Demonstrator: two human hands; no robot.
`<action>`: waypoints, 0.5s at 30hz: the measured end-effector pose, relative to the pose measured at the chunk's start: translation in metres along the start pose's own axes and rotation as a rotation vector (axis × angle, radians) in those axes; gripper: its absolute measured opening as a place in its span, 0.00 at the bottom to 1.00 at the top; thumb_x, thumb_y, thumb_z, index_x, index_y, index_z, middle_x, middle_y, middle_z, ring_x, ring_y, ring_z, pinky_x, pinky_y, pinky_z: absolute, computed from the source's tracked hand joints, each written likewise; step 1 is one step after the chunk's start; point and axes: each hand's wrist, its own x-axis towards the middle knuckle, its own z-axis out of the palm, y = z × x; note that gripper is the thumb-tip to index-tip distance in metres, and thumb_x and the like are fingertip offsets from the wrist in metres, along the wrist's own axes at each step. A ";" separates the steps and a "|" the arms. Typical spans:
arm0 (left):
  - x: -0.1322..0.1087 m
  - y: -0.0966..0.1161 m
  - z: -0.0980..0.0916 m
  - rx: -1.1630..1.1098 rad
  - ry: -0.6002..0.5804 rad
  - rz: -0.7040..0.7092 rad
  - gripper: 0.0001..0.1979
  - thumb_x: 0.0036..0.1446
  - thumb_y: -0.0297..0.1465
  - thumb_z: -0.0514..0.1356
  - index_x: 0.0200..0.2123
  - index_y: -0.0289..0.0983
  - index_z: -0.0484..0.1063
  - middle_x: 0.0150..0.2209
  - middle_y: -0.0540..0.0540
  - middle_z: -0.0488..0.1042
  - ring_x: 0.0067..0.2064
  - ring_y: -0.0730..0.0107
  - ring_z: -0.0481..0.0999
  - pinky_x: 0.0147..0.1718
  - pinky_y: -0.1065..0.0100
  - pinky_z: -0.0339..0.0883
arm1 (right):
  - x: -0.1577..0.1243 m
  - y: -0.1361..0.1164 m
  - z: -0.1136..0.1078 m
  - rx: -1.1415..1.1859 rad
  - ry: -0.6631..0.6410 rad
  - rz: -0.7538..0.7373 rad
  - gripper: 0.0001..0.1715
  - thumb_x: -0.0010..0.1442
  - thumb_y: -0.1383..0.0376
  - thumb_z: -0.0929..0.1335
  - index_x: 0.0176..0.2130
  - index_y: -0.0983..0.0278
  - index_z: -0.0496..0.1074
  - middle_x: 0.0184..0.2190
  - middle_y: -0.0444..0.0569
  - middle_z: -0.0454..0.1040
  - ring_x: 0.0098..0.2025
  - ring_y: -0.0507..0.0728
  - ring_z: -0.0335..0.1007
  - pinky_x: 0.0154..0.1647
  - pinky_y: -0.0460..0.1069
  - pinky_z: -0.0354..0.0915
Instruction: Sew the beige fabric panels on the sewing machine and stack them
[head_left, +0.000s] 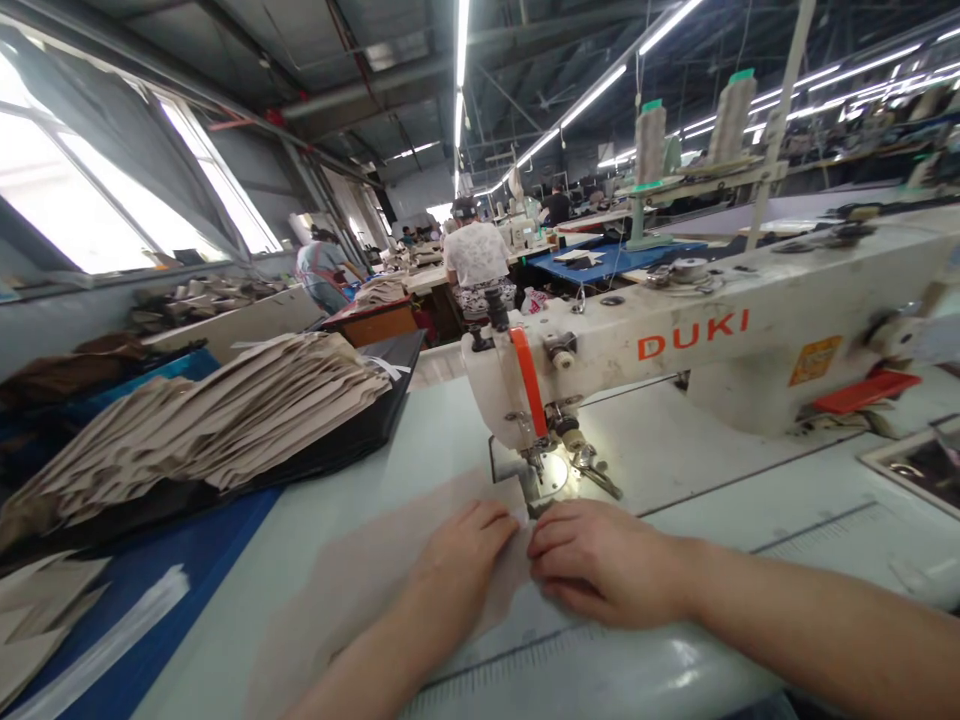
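Observation:
A pale, thin fabric piece lies on the sewing machine table, its front corner close to the needle area. My left hand rests over this fabric, fingers together and closed at its right edge. Just to the right, my right hand has its fingers curled in at the same edge; its fingertips are partly hidden. Both hands sit just in front of the presser foot and the lit round needle plate. The white sewing machine has a red strip on its head and DUKI lettering.
Left of the machine, a stack of beige fabric pieces lies on black cloth. A white strip lies on a blue surface. Ruler markings run along the table's front. Thread cones stand behind. Other people work farther back.

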 end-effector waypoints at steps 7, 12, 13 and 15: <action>0.002 -0.003 0.001 0.019 0.031 0.056 0.17 0.62 0.18 0.50 0.42 0.38 0.77 0.41 0.45 0.78 0.43 0.64 0.77 0.46 0.64 0.73 | 0.001 0.000 0.002 -0.017 -0.003 -0.016 0.09 0.63 0.70 0.64 0.38 0.66 0.75 0.37 0.52 0.79 0.42 0.58 0.71 0.49 0.51 0.66; 0.003 -0.004 0.004 0.109 0.052 0.137 0.16 0.64 0.17 0.50 0.37 0.37 0.75 0.37 0.46 0.77 0.40 0.64 0.76 0.42 0.63 0.74 | 0.002 -0.002 0.002 -0.044 -0.039 -0.018 0.10 0.65 0.69 0.64 0.39 0.66 0.75 0.37 0.52 0.79 0.42 0.58 0.72 0.48 0.50 0.66; 0.004 -0.005 0.006 0.121 0.069 0.153 0.16 0.64 0.17 0.50 0.37 0.37 0.75 0.37 0.46 0.77 0.39 0.64 0.76 0.42 0.63 0.74 | 0.002 -0.003 0.001 -0.051 -0.047 -0.017 0.10 0.64 0.69 0.64 0.38 0.66 0.75 0.37 0.52 0.79 0.42 0.58 0.72 0.48 0.50 0.66; 0.005 -0.007 0.009 0.147 0.122 0.187 0.16 0.64 0.18 0.49 0.37 0.37 0.75 0.37 0.45 0.77 0.39 0.64 0.76 0.41 0.64 0.74 | 0.002 -0.003 0.000 -0.057 -0.056 -0.016 0.09 0.64 0.69 0.64 0.38 0.66 0.75 0.38 0.52 0.79 0.43 0.58 0.72 0.48 0.50 0.66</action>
